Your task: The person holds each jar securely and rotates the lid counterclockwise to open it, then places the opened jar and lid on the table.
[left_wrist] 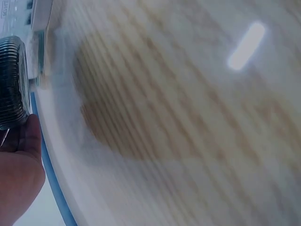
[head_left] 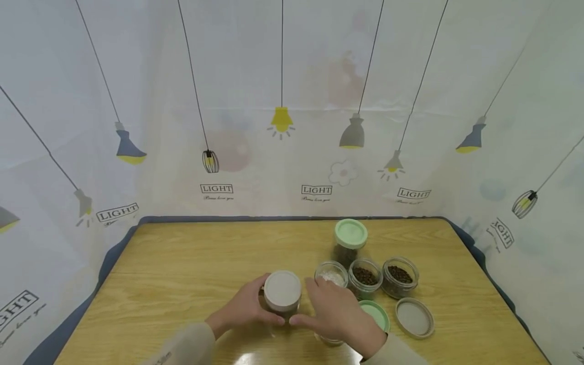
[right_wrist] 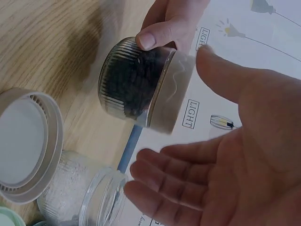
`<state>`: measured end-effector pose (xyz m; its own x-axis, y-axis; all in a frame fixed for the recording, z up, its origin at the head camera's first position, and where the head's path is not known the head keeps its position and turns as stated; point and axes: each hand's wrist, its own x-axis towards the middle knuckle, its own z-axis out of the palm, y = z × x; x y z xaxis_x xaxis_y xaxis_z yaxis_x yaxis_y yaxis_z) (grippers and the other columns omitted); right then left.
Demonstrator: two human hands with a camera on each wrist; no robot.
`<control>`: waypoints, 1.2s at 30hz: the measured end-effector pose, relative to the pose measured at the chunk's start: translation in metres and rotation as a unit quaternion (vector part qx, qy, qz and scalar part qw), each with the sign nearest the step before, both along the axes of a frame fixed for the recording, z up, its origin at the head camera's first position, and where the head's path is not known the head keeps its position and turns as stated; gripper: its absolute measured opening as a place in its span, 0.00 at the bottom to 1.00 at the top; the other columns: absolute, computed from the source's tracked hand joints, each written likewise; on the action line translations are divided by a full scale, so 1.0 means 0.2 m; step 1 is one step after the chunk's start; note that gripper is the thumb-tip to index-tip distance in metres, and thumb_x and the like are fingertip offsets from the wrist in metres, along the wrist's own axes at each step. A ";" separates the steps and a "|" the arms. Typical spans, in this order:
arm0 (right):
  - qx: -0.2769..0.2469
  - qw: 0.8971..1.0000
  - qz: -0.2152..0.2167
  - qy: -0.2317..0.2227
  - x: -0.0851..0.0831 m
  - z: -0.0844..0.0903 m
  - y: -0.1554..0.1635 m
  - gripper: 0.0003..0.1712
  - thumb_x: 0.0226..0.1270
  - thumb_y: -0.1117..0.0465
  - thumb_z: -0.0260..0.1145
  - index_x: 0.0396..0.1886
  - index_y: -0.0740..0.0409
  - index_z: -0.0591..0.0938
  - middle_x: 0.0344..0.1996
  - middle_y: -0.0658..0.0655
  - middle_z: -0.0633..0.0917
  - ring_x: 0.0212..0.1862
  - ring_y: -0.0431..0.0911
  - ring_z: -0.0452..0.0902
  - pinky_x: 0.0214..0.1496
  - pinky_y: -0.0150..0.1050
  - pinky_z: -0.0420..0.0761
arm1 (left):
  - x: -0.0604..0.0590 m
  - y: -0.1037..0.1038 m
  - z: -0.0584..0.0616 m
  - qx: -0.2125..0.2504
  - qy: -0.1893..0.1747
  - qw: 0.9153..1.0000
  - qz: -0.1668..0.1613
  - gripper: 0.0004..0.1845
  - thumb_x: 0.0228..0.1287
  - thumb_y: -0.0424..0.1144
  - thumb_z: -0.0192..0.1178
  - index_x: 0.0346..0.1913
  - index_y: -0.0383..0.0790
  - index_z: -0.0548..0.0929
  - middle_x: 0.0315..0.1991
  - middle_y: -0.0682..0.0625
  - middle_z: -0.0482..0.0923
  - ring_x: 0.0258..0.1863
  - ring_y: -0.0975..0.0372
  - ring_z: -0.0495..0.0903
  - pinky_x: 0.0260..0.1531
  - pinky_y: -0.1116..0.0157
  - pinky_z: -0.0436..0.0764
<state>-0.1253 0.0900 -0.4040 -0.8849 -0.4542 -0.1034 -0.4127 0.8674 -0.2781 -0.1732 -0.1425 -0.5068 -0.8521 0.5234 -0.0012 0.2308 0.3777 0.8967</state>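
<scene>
My left hand [head_left: 246,306] grips a ribbed glass jar [right_wrist: 129,82] with dark contents and a light beige lid [head_left: 283,289]. In the left wrist view only part of this jar [left_wrist: 11,84] shows at the left edge. To the jar's right, my right hand [head_left: 335,308] is spread, its palm turned toward the lid and nothing in its grasp. The right thumb is close to the lid; whether it touches cannot be told. An open jar with white contents [head_left: 332,274] stands just beyond the right hand, which partly hides it.
Two open jars of dark grains, one in the middle [head_left: 365,276] and one at right [head_left: 401,274], stand near a green-lidded jar [head_left: 350,235]. A green lid [head_left: 376,314] and a beige lid [head_left: 414,318] lie closer. Another glass jar [head_left: 330,341] is partly under the right hand.
</scene>
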 end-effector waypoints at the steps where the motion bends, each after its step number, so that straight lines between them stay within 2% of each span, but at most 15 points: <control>1: -0.002 1.000 -0.006 0.009 0.00 0.00 -0.01 0.48 0.55 0.28 0.64 0.59 0.63 0.74 0.43 0.59 0.81 0.42 0.53 0.81 0.35 0.49 0.81 | 0.00 0.01 0.00 -0.002 0.003 1.000 0.001 0.43 0.39 0.50 0.80 0.63 0.56 0.72 0.55 0.61 0.78 0.57 0.62 0.76 0.61 0.57 0.71; 6: 0.006 0.998 -0.024 0.059 0.00 -0.03 -0.08 0.49 0.55 0.26 0.62 0.58 0.64 0.73 0.40 0.58 0.79 0.39 0.50 0.78 0.33 0.46 0.80 | 0.02 0.05 -0.01 -0.004 0.016 1.000 0.002 0.43 0.42 0.53 0.78 0.64 0.53 0.71 0.56 0.58 0.78 0.54 0.63 0.77 0.56 0.63 0.75; 10: 0.034 0.995 -0.038 0.091 0.00 -0.06 -0.13 0.51 0.53 0.23 0.60 0.56 0.65 0.74 0.40 0.59 0.78 0.37 0.51 0.78 0.32 0.46 0.80 | 0.03 0.08 -0.01 -0.001 0.019 1.000 0.000 0.42 0.45 0.52 0.77 0.65 0.50 0.70 0.56 0.56 0.77 0.53 0.62 0.77 0.53 0.66 0.77; 14: 0.057 0.990 -0.064 0.110 0.00 -0.08 -0.17 0.52 0.50 0.20 0.59 0.50 0.64 0.76 0.37 0.60 0.77 0.33 0.52 0.78 0.29 0.46 0.79 | 0.05 0.11 -0.01 0.000 0.031 1.000 -0.002 0.43 0.45 0.52 0.77 0.65 0.49 0.70 0.57 0.55 0.77 0.54 0.61 0.77 0.53 0.67 0.78; 18: 0.066 0.989 -0.079 0.104 0.00 -0.09 -0.19 0.50 0.51 0.21 0.59 0.48 0.65 0.76 0.36 0.60 0.77 0.32 0.52 0.78 0.26 0.46 0.78 | 0.07 0.13 0.00 -0.002 0.036 0.999 0.003 0.44 0.43 0.52 0.78 0.65 0.48 0.70 0.57 0.55 0.77 0.54 0.62 0.77 0.52 0.67 0.78; 25: 0.057 0.992 -0.077 0.086 -0.01 -0.11 -0.21 0.51 0.52 0.24 0.61 0.52 0.68 0.75 0.39 0.63 0.77 0.31 0.52 0.78 0.28 0.45 0.80 | 0.09 0.14 -0.02 -0.004 0.045 0.999 0.027 0.43 0.38 0.45 0.80 0.62 0.46 0.73 0.53 0.55 0.80 0.51 0.62 0.79 0.52 0.65 0.78; 32: 0.050 0.991 -0.086 0.086 -0.01 -0.12 -0.23 0.48 0.49 0.24 0.63 0.43 0.66 0.76 0.33 0.60 0.76 0.28 0.49 0.77 0.27 0.43 0.79 | 0.11 0.12 -0.04 -0.012 0.032 0.999 0.019 0.43 0.40 0.48 0.79 0.63 0.45 0.72 0.54 0.53 0.79 0.52 0.62 0.78 0.52 0.65 0.78; 36: 0.040 0.992 -0.087 0.086 -0.02 -0.13 -0.22 0.47 0.47 0.24 0.64 0.43 0.65 0.76 0.33 0.59 0.76 0.28 0.49 0.76 0.27 0.42 0.79 | 0.11 0.11 -0.03 -0.013 0.033 0.999 0.014 0.42 0.40 0.49 0.79 0.62 0.45 0.73 0.53 0.53 0.79 0.51 0.62 0.78 0.51 0.66 0.78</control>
<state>-0.1284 0.0455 -0.4297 -0.9566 -0.2902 0.0255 -0.2908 0.9458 -0.1447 -0.1502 -0.1205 -0.5133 -0.8652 0.4997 0.0417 0.2774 0.4077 0.8700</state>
